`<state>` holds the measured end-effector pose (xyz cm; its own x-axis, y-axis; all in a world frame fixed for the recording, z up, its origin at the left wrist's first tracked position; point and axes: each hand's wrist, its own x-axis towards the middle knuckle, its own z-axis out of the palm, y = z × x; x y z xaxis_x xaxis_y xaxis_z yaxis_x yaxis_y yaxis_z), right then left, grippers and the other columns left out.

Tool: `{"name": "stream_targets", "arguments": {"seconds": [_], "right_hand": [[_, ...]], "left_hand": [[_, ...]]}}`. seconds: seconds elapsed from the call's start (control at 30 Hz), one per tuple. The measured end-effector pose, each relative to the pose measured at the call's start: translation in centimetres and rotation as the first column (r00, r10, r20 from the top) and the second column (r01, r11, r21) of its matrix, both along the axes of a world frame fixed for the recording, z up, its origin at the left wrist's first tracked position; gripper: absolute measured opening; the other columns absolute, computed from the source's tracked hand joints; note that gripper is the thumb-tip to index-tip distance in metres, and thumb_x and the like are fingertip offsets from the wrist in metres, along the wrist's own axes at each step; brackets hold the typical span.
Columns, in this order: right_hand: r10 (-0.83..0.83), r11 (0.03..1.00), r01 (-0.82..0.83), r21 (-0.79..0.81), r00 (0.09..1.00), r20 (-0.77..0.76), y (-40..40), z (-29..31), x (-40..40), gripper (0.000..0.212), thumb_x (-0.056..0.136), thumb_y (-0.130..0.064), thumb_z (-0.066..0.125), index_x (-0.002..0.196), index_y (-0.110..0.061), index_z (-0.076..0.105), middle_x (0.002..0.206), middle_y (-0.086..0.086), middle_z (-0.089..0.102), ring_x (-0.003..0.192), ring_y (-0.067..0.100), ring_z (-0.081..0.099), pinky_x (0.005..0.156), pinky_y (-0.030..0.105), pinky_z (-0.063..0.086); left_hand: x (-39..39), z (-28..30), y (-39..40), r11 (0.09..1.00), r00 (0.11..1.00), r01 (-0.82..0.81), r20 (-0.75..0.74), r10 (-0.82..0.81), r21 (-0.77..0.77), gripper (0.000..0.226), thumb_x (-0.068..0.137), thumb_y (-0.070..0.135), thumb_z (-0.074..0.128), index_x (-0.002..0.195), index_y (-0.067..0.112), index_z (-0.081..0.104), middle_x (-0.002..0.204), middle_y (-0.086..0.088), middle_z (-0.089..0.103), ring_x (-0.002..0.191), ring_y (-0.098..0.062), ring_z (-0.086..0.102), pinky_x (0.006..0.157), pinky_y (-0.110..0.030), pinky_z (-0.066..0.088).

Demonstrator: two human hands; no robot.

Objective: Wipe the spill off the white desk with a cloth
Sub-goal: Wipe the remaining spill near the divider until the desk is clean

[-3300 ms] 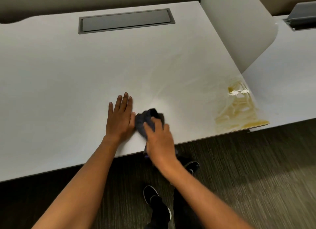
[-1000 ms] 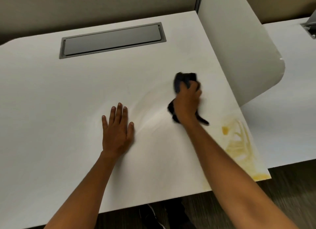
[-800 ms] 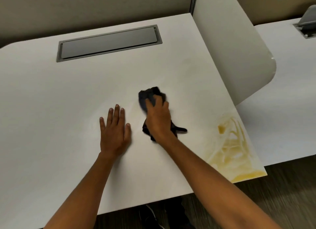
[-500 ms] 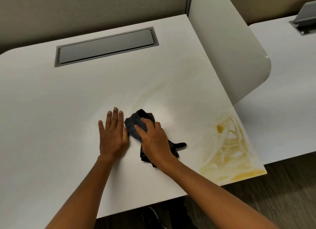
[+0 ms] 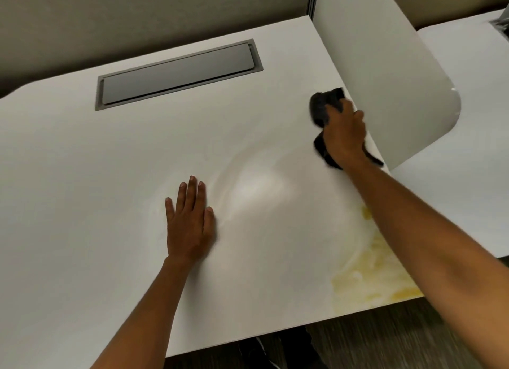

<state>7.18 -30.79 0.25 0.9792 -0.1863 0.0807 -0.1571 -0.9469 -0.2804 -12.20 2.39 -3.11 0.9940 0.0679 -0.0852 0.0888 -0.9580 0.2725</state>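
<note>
- The right hand point(image 5: 344, 137) presses a dark cloth point(image 5: 325, 106) onto the desk point(image 5: 110, 175), at about 2 o'clock from the desk's middle, right against the foot of the white divider point(image 5: 385, 73).
- Its fingers are curled over the cloth, gripping it; bunched fabric shows past the fingertips, and a dark tail sticks out by the wrist.
- The left hand point(image 5: 190, 219) lies flat, palm down, near the desk's middle, fingers straight and close together, holding nothing.
- The yellow spill point(image 5: 369, 280) sits at the desk's 4 o'clock corner, at the front edge, smeared in pale streaks; the right forearm crosses over part of it.
- Cloth and spill are well apart.
- A faint curved wet sheen point(image 5: 256, 184) lies between the two hands.
- A grey hatch point(image 5: 179, 73) is set into the desk at 12 o'clock.
- Beyond the divider, at 3 o'clock, a second desk point(image 5: 482, 148) adjoins.
- Below the front edge, a dark shoe point(image 5: 259, 349) shows on the floor.
</note>
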Motion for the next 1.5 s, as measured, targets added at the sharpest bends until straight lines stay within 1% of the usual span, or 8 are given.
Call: {"name": "stream_targets", "arguments": {"seconds": [0.17,0.37,0.7,0.83,0.97,1.1,1.27,1.5], "right_hand": [[-0.056,0.998,0.057,0.011,0.998,-0.014,-2.8,-0.5,2.8,0.051,0.095,-0.003,0.050,0.144,-0.019,0.045,0.153,0.015,0.032,0.117,0.043,0.041,0.093,0.046,0.042],[-0.094,0.992,0.094,0.089,0.996,-0.008,0.3,-0.7,2.8,0.044,0.096,-0.001,0.048,0.138,-0.014,0.049,0.150,0.017,0.033,0.124,0.042,0.037,0.096,0.044,0.043],[0.291,0.956,-0.288,0.063,0.956,-0.048,13.0,-0.7,-3.9,0.056,0.092,-0.001,0.046,0.144,-0.021,0.043,0.152,0.013,0.031,0.124,0.039,0.038,0.096,0.040,0.042],[0.449,0.892,-0.444,0.078,0.892,-0.057,17.2,-0.5,-8.5,0.059,0.088,-0.001,0.052,0.143,-0.020,0.044,0.149,0.012,0.035,0.117,0.036,0.041,0.090,0.039,0.046],[0.512,0.858,-0.505,0.097,0.855,-0.085,20.0,-0.4,-13.3,0.056,0.090,-0.008,0.057,0.143,-0.018,0.044,0.152,0.013,0.032,0.119,0.037,0.042,0.089,0.040,0.048],[0.500,0.861,-0.490,0.134,0.864,-0.053,20.9,-0.3,-17.1,0.048,0.092,-0.016,0.060,0.139,-0.019,0.050,0.151,0.012,0.038,0.117,0.037,0.046,0.087,0.040,0.050],[0.449,0.886,-0.445,0.132,0.894,0.004,21.0,-0.2,-22.1,0.048,0.089,-0.015,0.062,0.136,-0.021,0.054,0.145,0.011,0.047,0.103,0.035,0.053,0.075,0.037,0.051],[0.319,0.946,-0.315,0.078,0.947,-0.036,19.5,-0.5,-29.8,0.057,0.074,-0.011,0.077,0.127,-0.022,0.064,0.142,0.008,0.053,0.088,0.030,0.059,0.066,0.035,0.053]], "left_hand": [[0.1,-0.1,0.0,1.000,1.000,-0.008,0.012,0.008,-0.010,0.064,0.098,0.035,0.024,0.160,0.020,0.015,0.168,0.004,0.001,0.155,-0.015,-0.003,0.125,-0.052,0.000],[0.1,0.0,-0.2,1.000,1.000,-0.012,0.012,0.012,0.006,0.065,0.097,0.035,0.023,0.159,0.018,0.017,0.168,0.002,0.003,0.155,-0.016,-0.001,0.124,-0.052,0.001],[0.2,0.0,-0.1,0.999,1.000,-0.016,0.007,0.016,-0.036,0.067,0.097,0.034,0.024,0.160,0.015,0.009,0.168,0.001,0.000,0.155,-0.016,-0.004,0.124,-0.052,-0.002],[0.2,0.3,0.1,0.983,0.997,-0.031,0.060,0.042,-0.182,0.067,0.100,0.035,0.023,0.160,0.013,0.003,0.168,0.000,-0.001,0.155,-0.013,-0.002,0.125,-0.048,-0.003],[0.0,0.5,0.6,0.924,0.990,-0.018,0.125,0.071,-0.382,0.066,0.101,0.036,0.023,0.160,0.016,0.000,0.167,0.006,-0.002,0.154,-0.007,-0.002,0.126,-0.042,-0.004],[0.0,0.5,0.9,0.870,0.986,-0.007,0.141,0.088,-0.493,0.066,0.102,0.039,0.024,0.160,0.016,0.003,0.165,0.012,-0.002,0.154,-0.006,-0.003,0.125,-0.041,-0.007],[-0.4,0.6,1.5,0.858,0.988,0.029,0.146,0.054,-0.513,0.079,0.095,0.058,0.021,0.159,0.014,0.007,0.169,-0.001,0.002,0.155,-0.015,-0.004,0.124,-0.038,-0.007],[-0.9,0.1,1.8,0.946,0.992,0.106,0.102,-0.078,-0.307,0.083,0.092,0.065,0.017,0.160,0.017,0.010,0.169,0.002,0.002,0.155,-0.014,-0.004,0.125,-0.042,-0.006]]}}
